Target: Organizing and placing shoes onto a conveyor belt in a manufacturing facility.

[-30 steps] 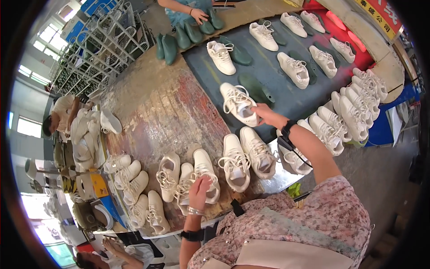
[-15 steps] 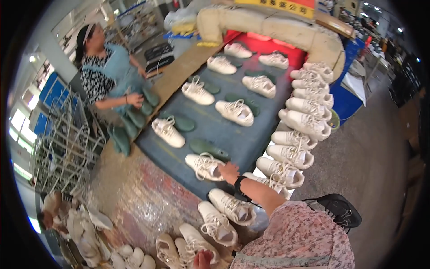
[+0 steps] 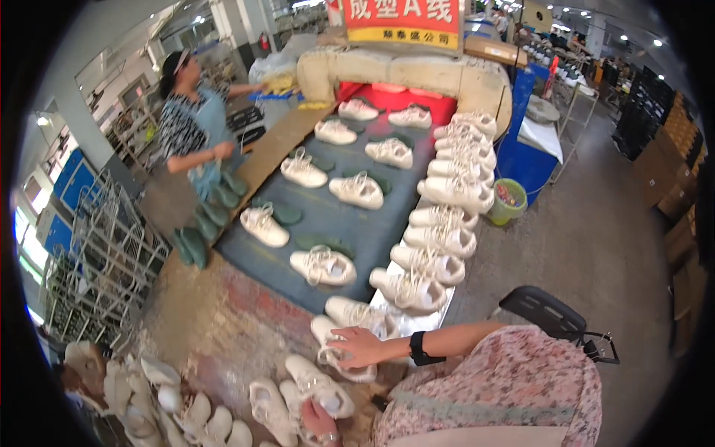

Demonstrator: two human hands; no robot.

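Observation:
Over a cream lace-up sneaker (image 3: pixel 324 328) at the belt's near end, my right hand (image 3: pixel 356 348) reaches with its fingers spread across the shoe. They touch its upper, and part of the shoe is hidden beneath them. Lower down, my left hand (image 3: pixel 319 419) has its fingers closed at the heel of another cream sneaker (image 3: pixel 316 384). A further sneaker (image 3: pixel 268 410) lies just left of it. On the dark conveyor belt (image 3: pixel 257 216), cream sneakers (image 3: pixel 322 267) stand in rows with green shoe lasts (image 3: pixel 324 243) beside them.
Cream sneakers (image 3: pixel 439 241) line the belt's right ledge. A co-worker (image 3: pixel 197 119) stands at the far left beside green lasts (image 3: pixel 192 246). More pale shoes (image 3: pixel 216 425) lie at the lower left. A green bucket (image 3: pixel 508 201) and a black chair (image 3: pixel 542 309) stand to the right.
My right hand has left the sneaker on the belt and come nearer, onto a sneaker at the belt's end. The left hand has moved slightly up and left. The view has shifted.

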